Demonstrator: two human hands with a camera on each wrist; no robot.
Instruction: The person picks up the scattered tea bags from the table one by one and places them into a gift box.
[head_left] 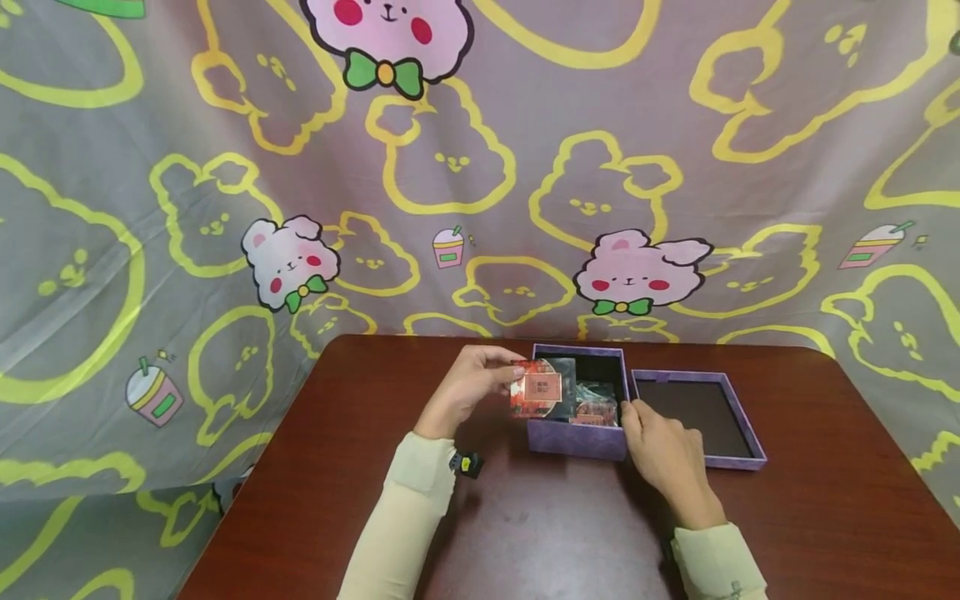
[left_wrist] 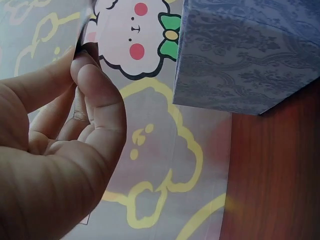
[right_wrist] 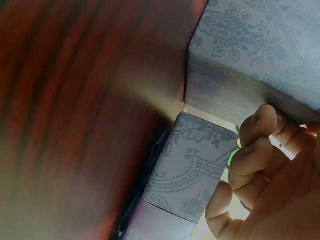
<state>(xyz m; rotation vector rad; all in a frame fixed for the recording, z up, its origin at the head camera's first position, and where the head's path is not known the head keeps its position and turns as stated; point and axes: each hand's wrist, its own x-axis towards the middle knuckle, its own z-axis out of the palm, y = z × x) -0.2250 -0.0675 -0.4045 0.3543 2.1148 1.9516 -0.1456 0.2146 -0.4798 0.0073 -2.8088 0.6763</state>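
Observation:
My left hand (head_left: 468,387) pinches a flat square packet (head_left: 542,388), printed red and dark with a pale-framed label. The packet is held over the left part of an open purple patterned box (head_left: 576,442) and hides some of its inside. More clear-wrapped packets (head_left: 597,405) with red print lie in the box. At the box's front right corner, my right hand (head_left: 666,454) grips the rim. In the left wrist view only a dark edge of the packet shows at the fingertips; the right wrist view shows curled fingers (right_wrist: 255,160) beside the box wall.
A shallow purple lid (head_left: 750,463) lies just right of the box, its dark inside facing up. Both stand towards the far edge of a brown wooden table (head_left: 360,400). Behind hangs a curtain (head_left: 517,275) with cartoon bears and rabbits.

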